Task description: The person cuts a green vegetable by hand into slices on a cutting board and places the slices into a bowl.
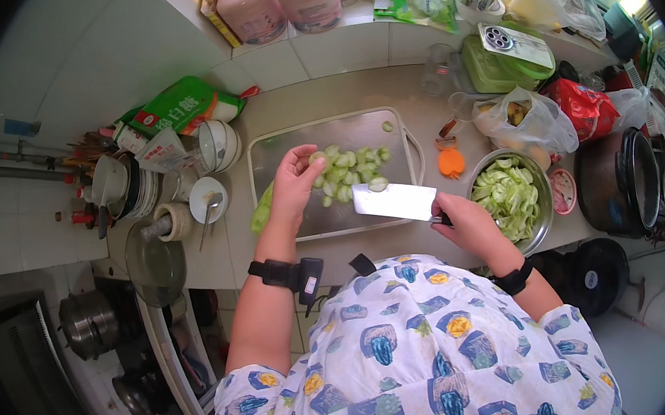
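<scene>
My right hand (465, 222) grips the dark handle of a cleaver (392, 201), its broad blade over the near right part of a rimmed cutting board (276, 134). A green slice lies against the blade's upper edge. My left hand (299, 180) holds a round pale green vegetable slice (317, 158) between thumb and fingers. Beside it lies a pile of green slices (348, 172) on the board, and one slice (387, 126) sits apart near the far right corner. A whole green vegetable (263, 210) rests at the board's left edge, partly hidden by my left forearm.
On the right stand a steel bowl of sliced green vegetable (508, 198), an orange peeler (451, 162), a plastic bag of produce (524, 120) and a dark pot (610, 193). To the left are a white bowl with a spoon (207, 196), a stone mortar (175, 221) and stacked bowls (218, 145).
</scene>
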`<move>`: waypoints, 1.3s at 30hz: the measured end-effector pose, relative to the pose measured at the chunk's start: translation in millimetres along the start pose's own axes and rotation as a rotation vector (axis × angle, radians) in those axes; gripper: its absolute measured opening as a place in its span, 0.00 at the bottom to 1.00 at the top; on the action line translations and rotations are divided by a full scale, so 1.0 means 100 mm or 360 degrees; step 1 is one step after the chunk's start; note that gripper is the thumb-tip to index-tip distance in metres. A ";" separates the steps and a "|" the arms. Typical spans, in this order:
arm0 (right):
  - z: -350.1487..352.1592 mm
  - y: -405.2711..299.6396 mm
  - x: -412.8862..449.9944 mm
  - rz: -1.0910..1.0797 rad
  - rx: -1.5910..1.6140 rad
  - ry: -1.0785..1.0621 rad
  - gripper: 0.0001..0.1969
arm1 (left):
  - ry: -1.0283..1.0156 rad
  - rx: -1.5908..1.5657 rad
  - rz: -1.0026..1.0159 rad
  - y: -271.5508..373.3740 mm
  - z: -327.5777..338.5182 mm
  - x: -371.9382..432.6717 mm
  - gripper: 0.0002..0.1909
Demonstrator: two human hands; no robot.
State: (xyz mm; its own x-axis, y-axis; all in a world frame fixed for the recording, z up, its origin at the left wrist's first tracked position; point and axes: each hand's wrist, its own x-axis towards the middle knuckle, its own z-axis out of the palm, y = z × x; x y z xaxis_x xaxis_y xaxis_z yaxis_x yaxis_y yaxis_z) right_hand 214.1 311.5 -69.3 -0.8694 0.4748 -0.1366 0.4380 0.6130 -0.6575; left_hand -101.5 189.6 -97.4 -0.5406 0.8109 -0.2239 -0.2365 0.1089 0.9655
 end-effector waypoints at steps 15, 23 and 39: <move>0.10 -0.08 0.07 -0.0197 -0.0103 0.0059 0.13 | -0.0276 0.1542 0.0567 -0.41 0.38 -0.12 0.14; 0.04 -0.19 -0.14 0.0053 -0.0010 0.0066 0.13 | 0.0068 0.1539 0.0698 -0.54 -0.11 -0.06 0.16; 1.03 -0.66 0.68 0.0095 0.0533 -0.0323 0.13 | 0.0454 0.1186 0.0047 -0.88 -1.51 -0.58 0.32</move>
State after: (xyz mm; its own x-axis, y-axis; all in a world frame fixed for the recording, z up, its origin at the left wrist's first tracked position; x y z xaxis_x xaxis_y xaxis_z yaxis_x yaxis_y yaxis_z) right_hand 102.4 238.1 -111.5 -0.8868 0.3486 -0.3035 0.4197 0.3323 -0.8446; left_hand -171.2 45.7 -189.5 -0.7477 0.6522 -0.1249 0.3288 0.5270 0.7836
